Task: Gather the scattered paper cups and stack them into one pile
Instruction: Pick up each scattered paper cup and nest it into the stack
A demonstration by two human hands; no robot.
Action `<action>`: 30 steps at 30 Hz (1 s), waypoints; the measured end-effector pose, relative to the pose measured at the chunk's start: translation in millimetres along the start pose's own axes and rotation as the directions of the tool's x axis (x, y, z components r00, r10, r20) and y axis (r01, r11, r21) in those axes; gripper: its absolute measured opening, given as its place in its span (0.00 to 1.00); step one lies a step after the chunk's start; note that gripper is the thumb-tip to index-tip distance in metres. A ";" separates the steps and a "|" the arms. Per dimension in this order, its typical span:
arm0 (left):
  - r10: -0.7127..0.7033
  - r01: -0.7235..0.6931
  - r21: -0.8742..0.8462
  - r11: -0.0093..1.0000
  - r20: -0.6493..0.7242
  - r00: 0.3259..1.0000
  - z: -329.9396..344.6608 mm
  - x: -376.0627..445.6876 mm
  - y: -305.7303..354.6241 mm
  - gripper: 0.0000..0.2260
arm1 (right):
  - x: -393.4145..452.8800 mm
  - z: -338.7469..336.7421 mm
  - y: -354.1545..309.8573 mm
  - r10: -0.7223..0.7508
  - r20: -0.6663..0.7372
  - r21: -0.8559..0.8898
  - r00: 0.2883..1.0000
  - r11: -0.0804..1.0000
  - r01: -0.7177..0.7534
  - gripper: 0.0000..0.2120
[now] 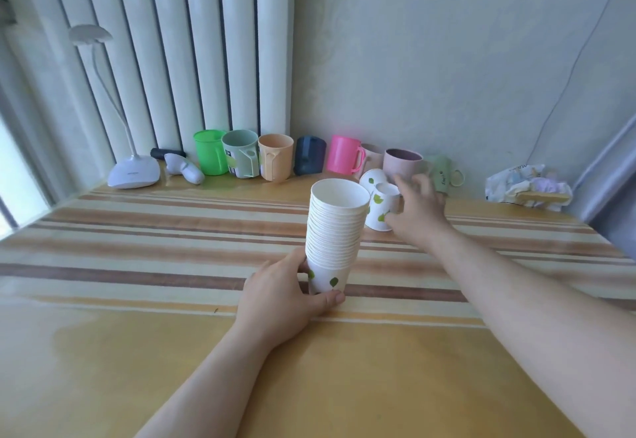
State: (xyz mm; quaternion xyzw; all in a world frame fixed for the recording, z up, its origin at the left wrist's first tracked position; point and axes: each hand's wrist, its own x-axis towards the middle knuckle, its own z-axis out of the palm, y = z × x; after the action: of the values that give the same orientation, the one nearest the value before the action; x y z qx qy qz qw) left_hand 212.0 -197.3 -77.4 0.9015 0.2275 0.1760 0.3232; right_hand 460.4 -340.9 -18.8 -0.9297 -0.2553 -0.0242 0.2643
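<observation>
A tall stack of white paper cups (pixel 335 227) with green leaf prints stands upright in the middle of the striped table (pixel 137 248). My left hand (pixel 285 295) is wrapped around the base of the stack. Just right of the stack stands an upside-down paper cup (pixel 380 210), and my right hand (pixel 418 210) closes on its right side, thumb low and fingers over the top. Behind it lies another paper cup (pixel 371 178), tipped on its side.
A row of plastic mugs lines the back wall: green (pixel 209 152), grey-green (pixel 241 152), beige (pixel 276 157), dark blue (pixel 309 155), pink (pixel 344 154), mauve (pixel 402 162). A white desk lamp (pixel 134 171) and a thermometer (pixel 184 167) sit back left, a crumpled bag (pixel 526 184) back right.
</observation>
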 end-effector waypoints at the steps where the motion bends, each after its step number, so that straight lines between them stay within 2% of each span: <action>1: 0.000 0.000 -0.002 1.000 0.003 1.000 -0.2 -0.2 -0.2 0.24 | 2.5 6.1 0.8 -0.012 0.066 -0.048 0.998 0.999 0.015 0.41; 3: 0.003 -0.003 -0.007 1.000 0.003 1.000 -1.1 -0.8 0.5 0.24 | 3.9 15.6 -0.8 -0.084 0.132 -0.139 0.988 0.985 0.103 0.43; 5: 0.011 -0.011 0.009 1.000 -0.006 1.000 -0.9 -1.0 1.0 0.25 | 6.2 19.6 -4.2 -0.127 0.201 -0.257 0.971 0.950 0.177 0.41; 8: 0.001 -0.001 0.015 1.000 0.003 1.000 -0.5 -0.7 1.3 0.25 | 6.9 15.4 -9.8 -0.094 0.237 -0.339 0.967 0.925 0.173 0.35; 10: -0.002 0.002 0.015 1.000 0.003 1.000 -0.4 -0.9 -0.1 0.25 | 2.8 12.5 -12.2 -0.089 0.188 -0.339 0.978 0.929 0.150 0.31; 13: 0.003 -0.003 0.023 1.000 0.002 1.000 -0.4 -0.7 -0.2 0.24 | -8.9 2.1 -11.9 -0.076 0.020 -0.333 0.997 0.940 0.079 0.26; 16: 0.005 -0.005 0.020 1.000 0.005 1.000 -0.3 -0.5 -0.5 0.23 | -21.7 -11.8 0.1 -0.034 -0.075 -0.235 0.997 0.972 0.016 0.17; 18: 0.001 -0.001 0.020 1.000 0.006 1.000 -0.9 -0.9 -1.0 0.23 | -32.3 -19.0 10.0 0.044 -0.078 -0.171 0.996 0.984 -0.056 0.18; 20: 0.003 -0.003 0.023 1.000 0.007 1.000 -1.4 -1.3 0.1 0.23 | -44.4 -23.4 18.8 0.091 -0.085 -0.180 0.992 0.978 -0.106 0.21; 22: 0.004 -0.004 0.024 1.000 0.005 1.000 -1.1 -1.3 1.1 0.23 | -51.6 -21.1 24.0 0.091 -0.052 -0.136 0.994 0.986 -0.098 0.26; 25: 0.005 -0.005 0.026 1.000 0.005 1.000 0.1 -0.9 0.8 0.23 | -56.7 -13.2 18.6 0.072 0.097 -0.010 0.993 0.997 -0.071 0.38; 27: 0.006 -0.006 0.031 1.000 0.005 1.000 0.7 -0.9 -0.3 0.23 | -60.0 -8.7 9.4 0.067 0.175 -0.011 0.982 0.998 -0.066 0.37; 30: 0.007 -0.008 0.038 0.999 0.010 1.000 0.2 -0.4 -1.8 0.24 | -64.1 -1.6 -0.6 0.091 0.260 0.074 0.961 0.991 -0.113 0.27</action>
State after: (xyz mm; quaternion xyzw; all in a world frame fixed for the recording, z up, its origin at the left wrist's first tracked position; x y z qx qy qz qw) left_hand 211.2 -196.3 -78.7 0.9093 0.2258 0.1684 0.3064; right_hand 404.6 -370.9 -28.7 -0.9244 -0.2398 0.1212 0.2706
